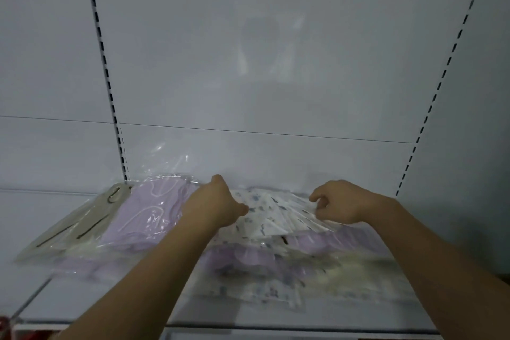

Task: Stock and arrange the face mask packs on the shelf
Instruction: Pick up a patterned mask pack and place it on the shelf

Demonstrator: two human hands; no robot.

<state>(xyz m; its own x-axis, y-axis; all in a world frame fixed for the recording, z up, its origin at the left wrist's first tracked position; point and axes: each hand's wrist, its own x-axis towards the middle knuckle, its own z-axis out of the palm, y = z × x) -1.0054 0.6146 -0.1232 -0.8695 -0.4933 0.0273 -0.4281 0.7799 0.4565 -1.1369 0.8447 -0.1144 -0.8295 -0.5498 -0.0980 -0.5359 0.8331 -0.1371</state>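
Note:
Several clear plastic packs of face masks lie on a glossy white shelf [82, 301]. A white patterned pack [271, 218] sits on top of lilac packs in the middle. My left hand [218, 201] grips its left edge, fingers curled over the far side. My right hand [339, 201] pinches its right edge. A lilac pack [149, 215] lies to the left. Further left sits a beige pack [74, 229]. The lowest packs [276, 262] look blurred, partly as reflections in the shelf.
The white back panel [248, 63] rises behind the shelf, with slotted uprights at left [110, 91] and right [436, 96]. Something red [8, 331] shows at the bottom left corner, below the shelf's front edge.

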